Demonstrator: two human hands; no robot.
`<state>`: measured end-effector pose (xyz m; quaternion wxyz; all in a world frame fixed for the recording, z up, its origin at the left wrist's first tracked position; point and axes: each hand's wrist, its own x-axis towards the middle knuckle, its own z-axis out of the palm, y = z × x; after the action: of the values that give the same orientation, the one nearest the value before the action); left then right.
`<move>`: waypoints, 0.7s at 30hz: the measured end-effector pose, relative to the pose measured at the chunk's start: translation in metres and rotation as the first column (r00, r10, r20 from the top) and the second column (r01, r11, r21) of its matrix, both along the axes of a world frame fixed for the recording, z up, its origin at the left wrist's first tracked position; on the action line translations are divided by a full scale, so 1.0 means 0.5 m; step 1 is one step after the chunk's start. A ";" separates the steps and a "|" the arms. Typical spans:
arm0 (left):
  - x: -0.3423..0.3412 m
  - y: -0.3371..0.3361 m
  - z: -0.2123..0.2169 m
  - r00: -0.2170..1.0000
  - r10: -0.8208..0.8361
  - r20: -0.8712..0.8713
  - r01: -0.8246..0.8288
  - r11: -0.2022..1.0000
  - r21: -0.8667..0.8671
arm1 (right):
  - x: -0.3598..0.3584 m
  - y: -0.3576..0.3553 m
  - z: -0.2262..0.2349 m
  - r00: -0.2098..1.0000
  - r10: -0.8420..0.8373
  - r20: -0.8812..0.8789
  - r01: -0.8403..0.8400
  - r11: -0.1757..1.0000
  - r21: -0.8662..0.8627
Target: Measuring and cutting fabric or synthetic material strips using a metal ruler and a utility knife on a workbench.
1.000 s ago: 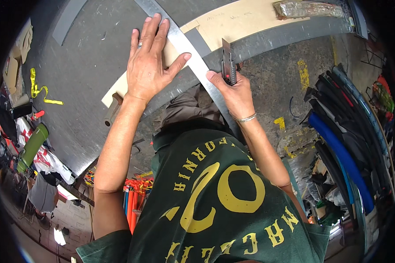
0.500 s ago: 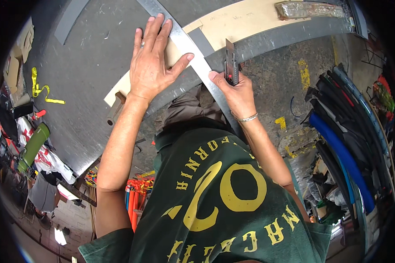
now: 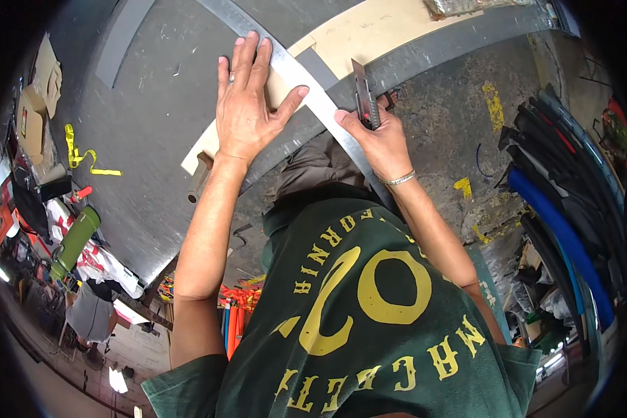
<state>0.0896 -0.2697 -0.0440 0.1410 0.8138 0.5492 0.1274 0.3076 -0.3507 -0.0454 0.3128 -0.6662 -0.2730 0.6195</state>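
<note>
A long metal straightedge (image 3: 315, 90) lies slantwise across the near edge of the dark work table (image 3: 153, 104), its near end sticking out over the edge. My left hand (image 3: 247, 118) is spread flat beside it, with fingertips and thumb at its left side. Under that palm is a narrow cream strip (image 3: 200, 148), partly hidden. In my right hand (image 3: 383, 143) is a utility knife (image 3: 364, 97), blade out and pointing away from me. The right thumb reaches the straightedge's right side. The blade is right of the straightedge, over the table's edge.
A larger cream sheet (image 3: 383, 31) and a grey strip (image 3: 320, 71) lie beyond the straightedge. A plastic-wrapped bundle (image 3: 467, 7) sits at the far right. A yellow strap (image 3: 83, 153) is on the table at left. Black and blue rolls (image 3: 561, 230) stand at right.
The view has shifted, so the table and floor sit further right. The knife's blade now leans more to the left, toward the straightedge. My left hand stays spread beside it.
</note>
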 end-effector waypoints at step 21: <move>0.005 0.000 -0.002 0.999 -0.007 -0.034 0.007 1.000 0.014 | 0.008 0.003 0.004 0.999 0.029 0.029 -0.028 0.999 -0.033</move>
<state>0.0923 -0.2698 -0.0451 0.1262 0.8188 0.5477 0.1170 0.3115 -0.3494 -0.0432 0.2890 -0.6763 -0.2772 0.6182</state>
